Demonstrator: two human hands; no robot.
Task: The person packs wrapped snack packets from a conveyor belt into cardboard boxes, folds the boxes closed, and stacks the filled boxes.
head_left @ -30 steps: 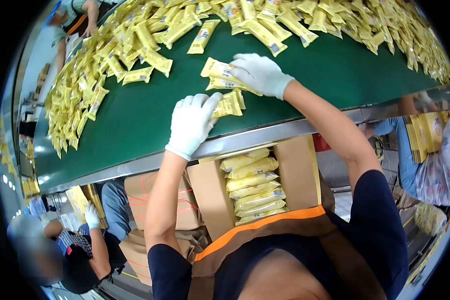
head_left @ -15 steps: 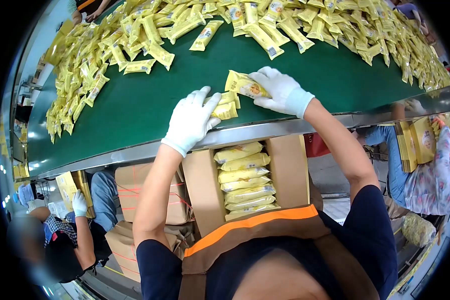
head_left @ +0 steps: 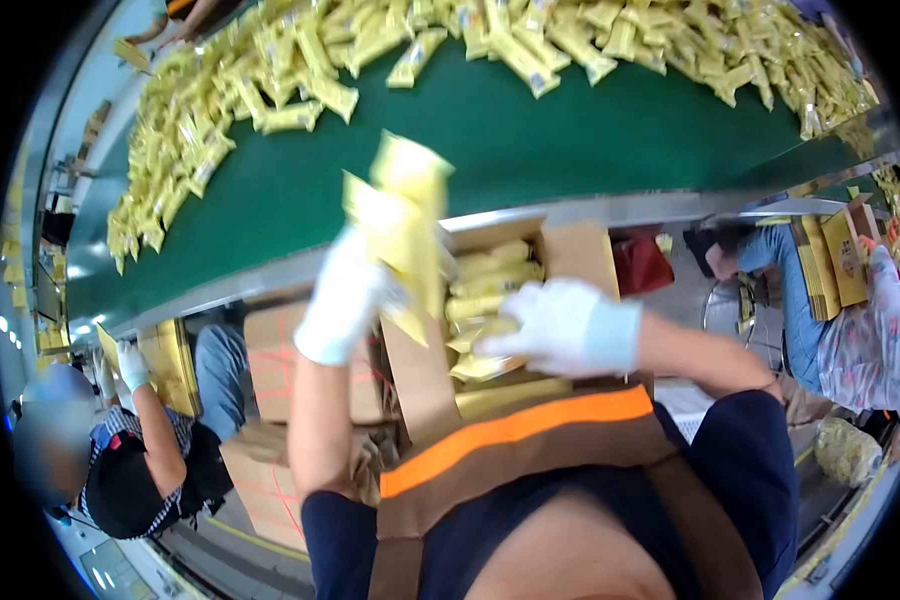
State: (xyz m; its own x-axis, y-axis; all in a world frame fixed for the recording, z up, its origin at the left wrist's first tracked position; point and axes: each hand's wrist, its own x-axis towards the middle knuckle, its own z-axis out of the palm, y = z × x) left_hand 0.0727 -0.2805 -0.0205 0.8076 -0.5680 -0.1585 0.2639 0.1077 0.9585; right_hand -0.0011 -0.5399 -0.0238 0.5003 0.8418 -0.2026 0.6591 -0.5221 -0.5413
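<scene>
Left hand [head_left: 342, 295] upright, clutching yellow packets [head_left: 420, 225]; right hand [head_left: 562, 326] over carton [head_left: 582, 256], finger state unclear

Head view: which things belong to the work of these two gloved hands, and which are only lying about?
Seemingly in the job:
left hand, holding yellow packets
right hand, at the open carton
packets inside it
loose packets on the green surface

Apparently just lying about:
banded brown boxes
red item
bulging bag, far right
</scene>
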